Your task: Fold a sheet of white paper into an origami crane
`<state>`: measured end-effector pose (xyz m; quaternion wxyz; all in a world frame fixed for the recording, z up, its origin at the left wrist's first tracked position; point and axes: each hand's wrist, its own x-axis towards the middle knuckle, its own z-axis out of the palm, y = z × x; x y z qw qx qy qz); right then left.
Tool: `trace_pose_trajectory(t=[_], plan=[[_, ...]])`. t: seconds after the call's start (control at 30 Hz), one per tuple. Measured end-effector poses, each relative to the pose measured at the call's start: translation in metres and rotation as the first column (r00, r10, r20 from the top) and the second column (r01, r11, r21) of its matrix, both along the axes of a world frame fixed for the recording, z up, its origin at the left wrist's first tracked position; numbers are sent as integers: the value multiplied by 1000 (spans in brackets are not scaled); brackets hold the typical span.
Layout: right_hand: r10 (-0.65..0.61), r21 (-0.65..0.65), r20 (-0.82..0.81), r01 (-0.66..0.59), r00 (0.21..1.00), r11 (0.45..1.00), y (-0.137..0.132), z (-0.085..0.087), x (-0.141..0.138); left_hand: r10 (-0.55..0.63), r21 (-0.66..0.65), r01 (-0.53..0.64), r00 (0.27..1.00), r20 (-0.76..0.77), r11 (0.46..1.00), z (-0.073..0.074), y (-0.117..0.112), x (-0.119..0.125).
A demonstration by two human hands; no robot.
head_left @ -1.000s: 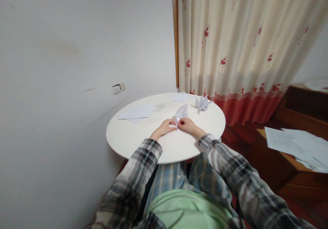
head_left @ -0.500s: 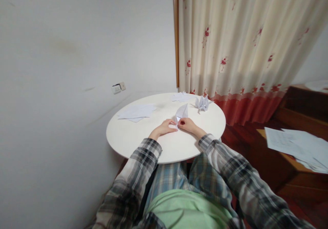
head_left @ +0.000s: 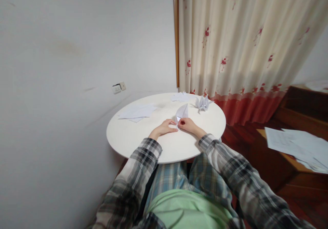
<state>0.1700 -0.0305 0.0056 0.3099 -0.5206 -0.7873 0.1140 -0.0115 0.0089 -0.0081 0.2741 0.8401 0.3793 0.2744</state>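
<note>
A folded piece of white paper (head_left: 182, 111) stands partly upright on the round white table (head_left: 138, 138), its pointed end away from me. My left hand (head_left: 165, 127) holds its near left edge between thumb and fingers. From the other side, my right hand (head_left: 189, 124) pinches the near part with curled fingers. The lower end of the paper is mostly hidden between my fingertips, so its exact folds there cannot be made out.
Flat white sheets (head_left: 138, 111) lie at the table's left. Towards the back are more paper pieces (head_left: 180, 96) and a bunch of folded paper shapes (head_left: 202, 103). A wall stands close on the left; papers (head_left: 299, 145) cover a wooden surface at right.
</note>
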Motion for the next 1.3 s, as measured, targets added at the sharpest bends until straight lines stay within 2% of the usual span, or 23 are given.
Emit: trace_pose_trajectory(t=[0.17,0.33,0.87,1.03,1.1,1.2,1.3], plan=[[-7,-5,5,7,1000,1000,1,0,0,-7,5,7,1000,24,1000,3,-2,2],[-4,1,-8,4,1000,1000,0,0,-1,24,58,-25,1000,15,998,-2,2,2],[-17,-7,3,17,1000,1000,-2,2,-1,20,-8,-20,999,25,1000,3,-3,2],[-12,-9,2,12,1000,1000,-2,2,-1,17,-28,-15,998,62,999,0,-1,2],[-1,-13,-5,1,1000,1000,-2,2,-1,61,-55,-55,993,104,997,-3,2,3],[54,-32,-39,-55,998,998,-3,1,0,189,-88,-175,963,192,981,-5,4,3],[136,-80,-102,-145,985,986,-5,2,0,180,-105,-158,951,252,982,-6,5,4]])
